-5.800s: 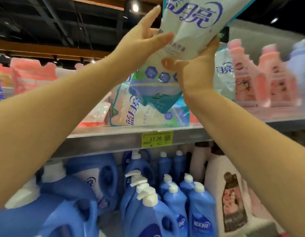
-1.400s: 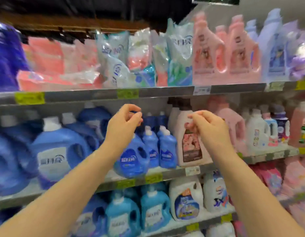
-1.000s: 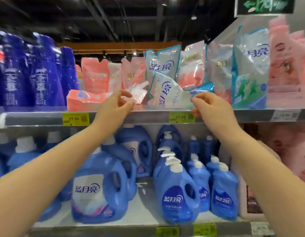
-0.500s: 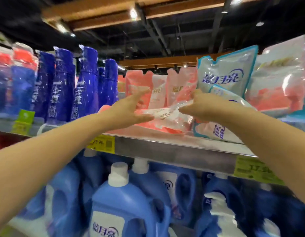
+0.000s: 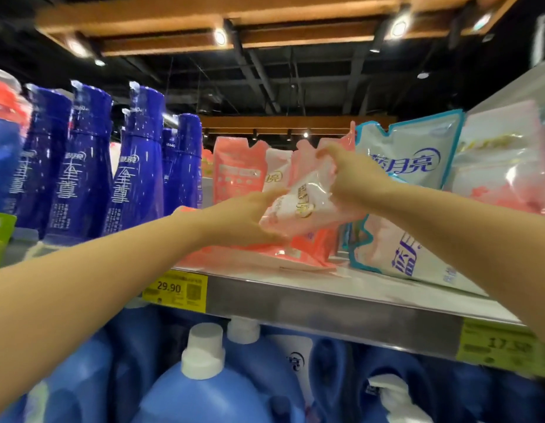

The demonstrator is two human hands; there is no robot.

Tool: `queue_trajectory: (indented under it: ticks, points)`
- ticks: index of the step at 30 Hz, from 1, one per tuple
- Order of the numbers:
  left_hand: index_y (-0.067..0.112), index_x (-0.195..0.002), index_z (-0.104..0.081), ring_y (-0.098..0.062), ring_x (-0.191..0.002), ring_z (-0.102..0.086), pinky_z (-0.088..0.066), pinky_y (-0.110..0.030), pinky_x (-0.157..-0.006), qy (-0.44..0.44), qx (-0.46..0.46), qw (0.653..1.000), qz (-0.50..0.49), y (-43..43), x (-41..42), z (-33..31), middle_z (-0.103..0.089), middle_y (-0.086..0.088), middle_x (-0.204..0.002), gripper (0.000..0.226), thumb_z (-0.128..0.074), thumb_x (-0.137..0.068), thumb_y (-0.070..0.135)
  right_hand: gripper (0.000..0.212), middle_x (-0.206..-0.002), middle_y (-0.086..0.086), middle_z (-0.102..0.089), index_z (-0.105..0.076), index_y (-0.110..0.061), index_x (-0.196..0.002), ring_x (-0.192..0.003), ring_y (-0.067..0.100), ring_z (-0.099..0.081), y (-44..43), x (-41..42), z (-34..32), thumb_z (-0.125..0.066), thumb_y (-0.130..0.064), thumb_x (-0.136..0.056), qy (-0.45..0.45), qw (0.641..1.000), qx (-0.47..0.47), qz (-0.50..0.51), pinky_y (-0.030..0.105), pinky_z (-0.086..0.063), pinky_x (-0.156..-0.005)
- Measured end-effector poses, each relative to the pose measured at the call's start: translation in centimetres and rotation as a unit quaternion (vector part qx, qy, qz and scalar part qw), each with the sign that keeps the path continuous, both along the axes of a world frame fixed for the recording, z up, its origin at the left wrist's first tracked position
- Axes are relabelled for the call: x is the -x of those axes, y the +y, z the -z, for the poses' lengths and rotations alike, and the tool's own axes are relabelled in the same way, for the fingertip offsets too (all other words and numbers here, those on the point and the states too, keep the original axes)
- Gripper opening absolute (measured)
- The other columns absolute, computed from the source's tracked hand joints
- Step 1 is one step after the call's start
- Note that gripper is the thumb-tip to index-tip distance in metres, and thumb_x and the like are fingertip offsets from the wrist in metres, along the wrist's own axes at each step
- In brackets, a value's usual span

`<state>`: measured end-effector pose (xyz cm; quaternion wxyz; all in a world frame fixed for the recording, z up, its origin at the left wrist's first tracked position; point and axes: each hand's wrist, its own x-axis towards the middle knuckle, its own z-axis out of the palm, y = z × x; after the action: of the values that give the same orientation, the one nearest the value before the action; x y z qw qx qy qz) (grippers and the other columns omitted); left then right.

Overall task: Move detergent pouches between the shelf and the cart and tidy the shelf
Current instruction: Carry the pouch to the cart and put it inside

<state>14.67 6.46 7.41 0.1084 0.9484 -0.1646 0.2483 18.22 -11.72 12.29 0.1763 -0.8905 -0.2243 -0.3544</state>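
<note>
A pink and white detergent pouch (image 5: 301, 206) is tilted up off the top shelf (image 5: 326, 297), held between both hands. My left hand (image 5: 243, 218) cups its lower left end from below. My right hand (image 5: 353, 175) grips its upper right end. Beneath it another pink pouch (image 5: 265, 254) lies flat on the shelf. More pink pouches (image 5: 237, 172) stand upright behind. To the right a white and blue pouch (image 5: 418, 157) stands, and another one (image 5: 399, 254) leans in front of it. No cart is in view.
Tall dark blue bottles (image 5: 82, 166) stand on the same shelf to the left. Large blue jugs with white caps (image 5: 204, 361) fill the shelf below. Yellow price tags (image 5: 176, 288) sit on the shelf edge. A clear-wrapped pink pouch (image 5: 503, 175) stands at the far right.
Both hands have closed on the pink pouch that lay flat and have tilted its right end upward. The view has moved closer to the top shelf.
</note>
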Motion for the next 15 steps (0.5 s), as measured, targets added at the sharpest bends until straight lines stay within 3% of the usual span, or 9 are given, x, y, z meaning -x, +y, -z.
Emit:
queue_trajectory:
  ticks: [3, 7, 9, 12, 15]
  points:
    - [0.031, -0.148, -0.010, -0.017, -0.134, -0.035, -0.031, -0.028, -0.103, -0.025, 0.023, 0.999, 0.014, 0.0, -0.4, 0.2, -0.026, 0.003, -0.153, 0.090, -0.067, -0.080, 0.044, 0.050, -0.114, 0.011, -0.056, -0.038, -0.022, -0.132, -0.085, 0.023, -0.046, 1.4, -0.8, -1.7, -0.043, 0.003, -0.089, -0.059, 0.998, -0.013, 0.018, 0.034, -0.036, -0.069]
    - [0.024, -0.148, -0.013, -0.019, -0.132, -0.037, -0.035, -0.028, -0.099, -0.066, 0.103, 0.992, 0.039, 0.7, -1.3, -0.2, -0.029, -0.001, -0.150, 0.091, -0.071, -0.079, 0.036, 0.030, -0.100, 0.010, -0.052, -0.044, -0.016, -0.119, -0.083, 0.024, -0.046, 3.3, -1.1, -3.8, -0.040, -0.004, -0.092, -0.108, 0.990, -0.093, 0.001, 0.034, -0.037, -0.071]
    - [0.025, -0.149, -0.007, -0.024, -0.131, -0.038, -0.036, -0.036, -0.104, -0.089, 0.128, 0.988, 0.020, 1.2, -2.0, -0.4, -0.030, -0.005, -0.147, 0.100, -0.073, -0.075, 0.040, 0.021, -0.094, 0.007, -0.050, -0.044, -0.015, -0.113, -0.080, 0.023, -0.047, 4.2, -0.8, -4.5, -0.038, -0.009, -0.095, -0.123, 0.985, -0.118, -0.024, 0.033, -0.037, -0.067]
    - [0.026, -0.148, -0.005, -0.026, -0.129, -0.040, -0.042, -0.043, -0.103, -0.121, 0.184, 0.975, -0.016, 1.8, -3.3, -1.1, -0.035, -0.009, -0.141, 0.110, -0.078, -0.068, 0.043, 0.020, -0.089, 0.006, -0.051, -0.043, -0.014, -0.114, -0.068, 0.014, -0.046, 5.4, -0.1, -5.2, -0.040, -0.008, -0.095, -0.161, 0.982, -0.092, -0.041, 0.024, -0.035, -0.058]
    - [0.026, -0.148, 0.008, -0.031, -0.135, -0.033, -0.038, -0.050, -0.105, -0.136, 0.246, 0.958, -0.047, 2.2, -3.5, -1.9, -0.027, -0.010, -0.146, 0.122, -0.080, -0.065, 0.043, 0.018, -0.085, 0.005, -0.050, -0.041, -0.014, -0.113, -0.064, 0.008, -0.044, 6.1, 0.5, -5.4, -0.041, -0.010, -0.095, -0.185, 0.979, -0.074, -0.047, 0.018, -0.033, -0.053]
